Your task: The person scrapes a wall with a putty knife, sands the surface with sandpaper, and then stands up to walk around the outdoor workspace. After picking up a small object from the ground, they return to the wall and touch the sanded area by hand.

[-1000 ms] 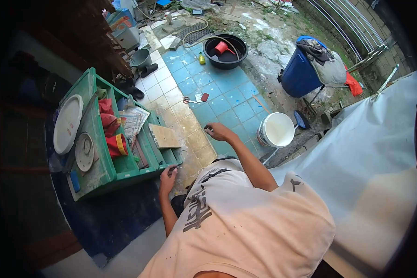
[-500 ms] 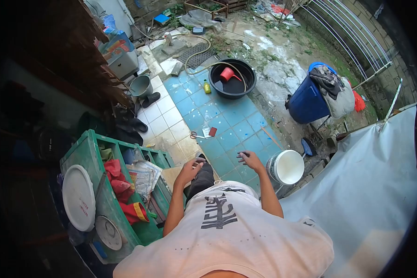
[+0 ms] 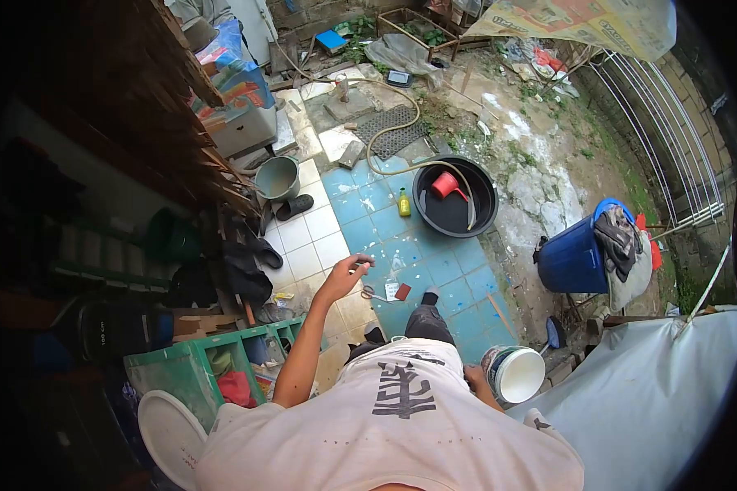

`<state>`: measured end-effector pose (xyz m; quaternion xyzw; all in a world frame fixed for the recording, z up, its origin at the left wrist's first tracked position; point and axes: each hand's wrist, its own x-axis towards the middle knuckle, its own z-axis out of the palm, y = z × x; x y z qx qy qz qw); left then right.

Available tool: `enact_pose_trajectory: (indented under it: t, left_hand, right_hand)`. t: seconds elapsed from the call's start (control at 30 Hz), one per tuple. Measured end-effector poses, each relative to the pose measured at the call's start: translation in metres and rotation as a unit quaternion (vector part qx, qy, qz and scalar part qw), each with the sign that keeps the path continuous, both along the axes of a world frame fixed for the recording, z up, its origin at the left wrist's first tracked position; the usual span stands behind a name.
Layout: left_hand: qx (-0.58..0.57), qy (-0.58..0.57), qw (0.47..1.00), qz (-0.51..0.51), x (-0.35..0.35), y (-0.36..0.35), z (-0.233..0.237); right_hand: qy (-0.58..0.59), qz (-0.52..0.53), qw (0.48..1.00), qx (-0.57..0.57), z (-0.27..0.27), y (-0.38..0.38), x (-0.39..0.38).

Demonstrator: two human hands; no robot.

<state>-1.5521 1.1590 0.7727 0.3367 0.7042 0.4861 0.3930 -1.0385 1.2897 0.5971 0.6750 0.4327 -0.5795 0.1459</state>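
Note:
My left hand (image 3: 349,278) hangs in front of me over the tiled floor, its fingers loosely bent and apart with nothing visible in them. Below and just beyond it on the tiles lie a pair of scissors (image 3: 368,292), a white card (image 3: 391,291) and a dark red piece (image 3: 403,292). My right hand (image 3: 475,377) is down by my hip, right beside a white bucket (image 3: 522,377); its fingers are mostly hidden. Farther ahead a black basin (image 3: 454,221) holds water and a red dipper (image 3: 445,185), with a hose over its rim.
A yellow-green bottle (image 3: 404,203) stands beside the basin. To the left are a green wooden shelf (image 3: 168,364), a grey bucket (image 3: 278,178) and dark shoes (image 3: 295,207). A blue barrel (image 3: 569,254) draped with cloths and a pale sheet (image 3: 647,376) line the right side.
I have stepped forward, one foot now on the blue tiles, and the view has shifted. My left hand has swung forward; my right hand has dropped back beside the white bucket.

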Motion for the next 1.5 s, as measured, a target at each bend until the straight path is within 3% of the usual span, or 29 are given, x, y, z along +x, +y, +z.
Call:
enact_pose_trajectory:
  t: [0.13,0.2,0.3,0.43,0.57,0.7,0.83,0.9,0.97,1.07,1.2,1.3,1.37,1.5]
  left_hand:
    - [-0.013,0.024,0.998,0.054,-0.043,0.030,-0.003]
    - [-0.005,0.001,0.995,0.098,-0.049,0.042,-0.012]
    - [-0.023,-0.011,0.984,0.175,-0.049,0.067,-0.015]
    - [-0.028,-0.019,0.973,0.228,-0.051,0.110,-0.013]
    - [-0.031,-0.026,0.961,0.274,-0.041,0.138,-0.009]
    - [-0.031,-0.020,0.950,0.310,-0.047,0.157,-0.005]
    - [-0.036,-0.022,0.933,0.358,-0.044,0.160,-0.014]
    - [-0.027,-0.087,0.921,0.379,-0.037,0.163,-0.016]
    - [-0.044,-0.056,0.933,0.352,-0.033,0.162,-0.025]
    - [-0.070,-0.085,0.921,0.374,-0.030,0.176,-0.005]
    - [-0.093,-0.046,0.929,0.354,-0.032,0.183,-0.016]
    - [-0.065,-0.040,0.926,0.371,-0.027,0.184,-0.020]
    - [-0.086,-0.045,0.919,0.382,-0.024,0.185,-0.010]
    - [-0.078,-0.064,0.912,0.398,-0.018,0.177,-0.019]
  right_hand:
    - [0.008,0.156,0.985,0.076,-0.003,0.075,-0.074]
    - [0.031,0.181,0.979,0.089,-0.007,0.135,-0.119]
    - [0.107,0.099,0.989,0.015,-0.048,0.245,-0.190]
    - [0.170,0.148,0.971,0.083,-0.013,0.392,-0.317]
    - [0.281,0.132,0.942,0.125,0.015,0.480,-0.407]
    - [0.275,0.191,0.937,0.095,0.037,0.497,-0.455]
    - [0.325,0.282,0.901,0.061,0.031,0.467,-0.481]
    - [0.340,0.326,0.881,0.035,0.023,0.448,-0.489]
    - [0.336,0.376,0.864,-0.005,0.024,0.424,-0.490]
    - [0.349,0.412,0.842,0.000,0.017,0.402,-0.487]
    - [0.278,0.413,0.866,-0.054,-0.011,0.410,-0.445]
    - [0.166,0.439,0.879,-0.086,-0.038,0.442,-0.405]
    - [0.067,0.394,0.913,-0.086,-0.043,0.462,-0.383]
    - [0.053,0.343,0.934,-0.085,-0.036,0.496,-0.366]
